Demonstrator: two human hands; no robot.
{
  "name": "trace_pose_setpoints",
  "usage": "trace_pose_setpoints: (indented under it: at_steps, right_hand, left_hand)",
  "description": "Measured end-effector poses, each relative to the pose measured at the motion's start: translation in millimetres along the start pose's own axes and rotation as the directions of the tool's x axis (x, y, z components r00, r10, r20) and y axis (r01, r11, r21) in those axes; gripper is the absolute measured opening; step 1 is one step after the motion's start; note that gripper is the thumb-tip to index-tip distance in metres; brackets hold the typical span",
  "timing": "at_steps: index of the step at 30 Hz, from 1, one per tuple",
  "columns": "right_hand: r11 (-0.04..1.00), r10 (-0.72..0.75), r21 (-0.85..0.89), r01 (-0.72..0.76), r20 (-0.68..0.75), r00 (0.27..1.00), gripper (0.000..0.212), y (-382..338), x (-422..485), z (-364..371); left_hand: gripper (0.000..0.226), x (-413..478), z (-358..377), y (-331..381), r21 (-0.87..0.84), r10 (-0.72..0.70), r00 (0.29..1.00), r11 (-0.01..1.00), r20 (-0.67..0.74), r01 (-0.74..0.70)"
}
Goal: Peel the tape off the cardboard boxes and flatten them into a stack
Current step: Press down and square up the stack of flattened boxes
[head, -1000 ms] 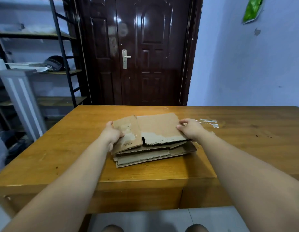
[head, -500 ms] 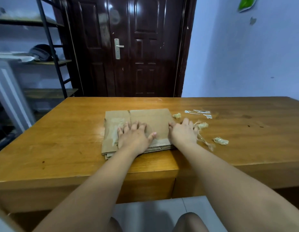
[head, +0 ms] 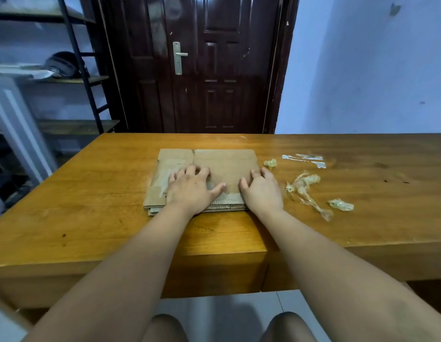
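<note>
At my far left a dark metal shelf rack (head: 87, 70) stands against the wall, with a dark cap-like thing on one of its boards, too blurred to name. Beside it, straight ahead, is a dark brown door (head: 222, 70) with a silver handle (head: 179, 56).

In front of me is the wooden table (head: 86, 193). The flattened cardboard stack (head: 225, 160) lies on it, a little left of the middle and close to the near edge, several sheets deep with their near edges slightly uneven. The top sheet has a slit running back from its far edge and pale torn patches where its surface is stripped.

My left hand (head: 190, 190) lies palm down on the left half of the stack, fingers spread wide and only slightly bent at the tips, thumb pointing right, gripping nothing. My right hand (head: 261, 192) lies palm down on the stack's right edge, fingers close together and nearly straight, thumb on the cardboard, also holding nothing.

Right of the stack the peeled tape lies on the bare wood: a small crumpled ball (head: 270, 163) just beside the cardboard, a flat clear strip (head: 304, 159) further back, a long twisted strand (head: 307, 190) near my right hand, and another wad (head: 341, 205) beyond it. A pale blue wall (head: 362, 70) is behind.
</note>
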State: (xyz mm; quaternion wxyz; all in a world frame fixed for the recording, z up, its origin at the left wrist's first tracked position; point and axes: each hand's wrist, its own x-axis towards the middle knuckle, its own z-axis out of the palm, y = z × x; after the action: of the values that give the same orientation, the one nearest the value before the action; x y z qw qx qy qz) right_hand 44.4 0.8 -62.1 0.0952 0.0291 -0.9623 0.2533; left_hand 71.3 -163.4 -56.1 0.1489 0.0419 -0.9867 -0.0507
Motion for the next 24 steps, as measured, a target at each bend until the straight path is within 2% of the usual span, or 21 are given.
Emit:
trace_pose_setpoints:
  at_steps: [4,7,9,12,14,21,24]
  right_hand:
    - [0.968,-0.174,-0.178,0.175,0.023,0.984,0.045,-9.0,15.3,7.0]
    - [0.953,-0.223,-0.186,0.238,0.097,0.970,0.042,-13.7,28.1,10.0]
    - [0.963,-0.187,-0.174,0.208,0.129,0.974,0.041,-16.6,33.0,9.2]
    - [0.977,-0.060,-0.195,0.083,0.119,0.991,0.031,-29.7,36.7,3.0]
    - [0.969,-0.043,-0.238,0.068,0.111,0.993,0.025,-40.4,35.5,0.2]
    - [0.955,-0.045,-0.287,0.079,0.123,0.991,0.048,-44.2,27.7,9.5]
    - [0.959,-0.052,-0.268,0.091,0.146,0.988,0.047,-43.1,29.1,5.5]
  left_hand:
    - [0.067,12.6,-0.1,-8.5,0.020,-0.016,0.999,1.000,0.037,0.015]
    - [0.069,21.9,-0.2,-11.3,0.026,-0.034,0.996,0.999,0.087,0.032]
    - [0.069,25.6,-1.3,-10.8,0.020,-0.049,0.992,0.999,0.119,0.047]
    - [0.067,31.8,-6.7,-12.5,-0.040,-0.060,0.982,0.997,0.180,0.068]
    - [0.060,35.0,-10.5,-14.5,-0.085,-0.044,0.980,0.995,0.196,0.062]
    - [0.047,25.3,-13.1,-31.1,-0.194,0.032,0.987,0.981,0.156,-0.001]
    - [0.039,18.3,-16.3,-41.3,-0.177,-0.026,0.997,0.983,0.078,0.039]
